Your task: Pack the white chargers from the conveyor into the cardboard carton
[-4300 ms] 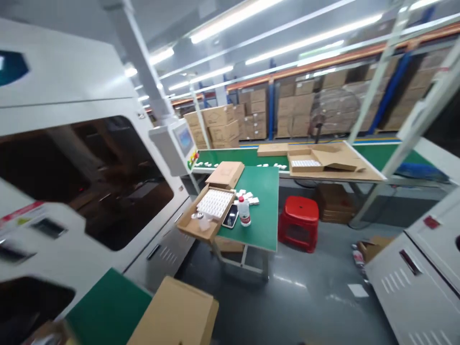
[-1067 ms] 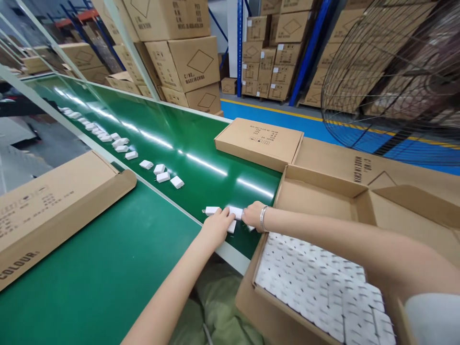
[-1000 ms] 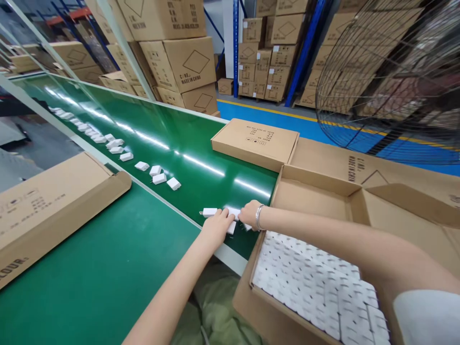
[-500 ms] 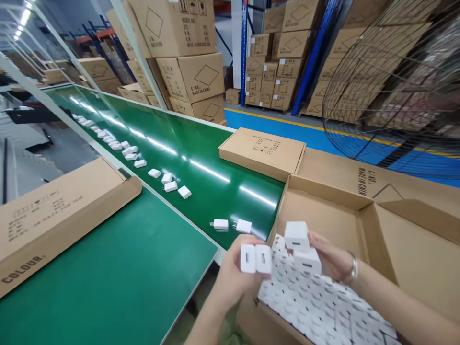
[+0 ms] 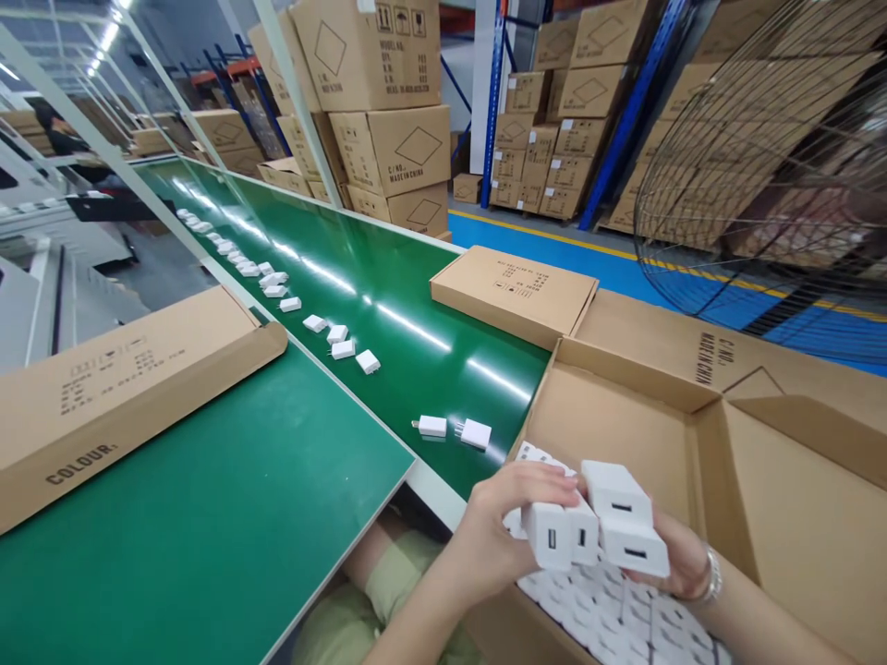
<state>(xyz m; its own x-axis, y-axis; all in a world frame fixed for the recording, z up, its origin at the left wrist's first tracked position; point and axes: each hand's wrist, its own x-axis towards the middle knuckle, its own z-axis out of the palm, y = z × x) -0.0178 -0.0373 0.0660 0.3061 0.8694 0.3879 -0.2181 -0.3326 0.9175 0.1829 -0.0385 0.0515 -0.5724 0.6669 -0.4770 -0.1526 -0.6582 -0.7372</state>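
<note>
the left hand (image 5: 505, 531), grip closed on two plugs (image 5: 558, 536), has just drawn up at nine o'clock of the right hand (image 5: 683, 556), closed on another pair (image 5: 627, 519), so four plugs gather over the box (image 5: 540, 630).

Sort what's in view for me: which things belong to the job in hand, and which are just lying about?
In the job:
left hand, holding two white chargers
right hand, holding two more chargers
open carton with packed chargers
loose chargers

Seemingly just lying about:
flat box behind the carton
box at left
stacked cartons
fan
</note>
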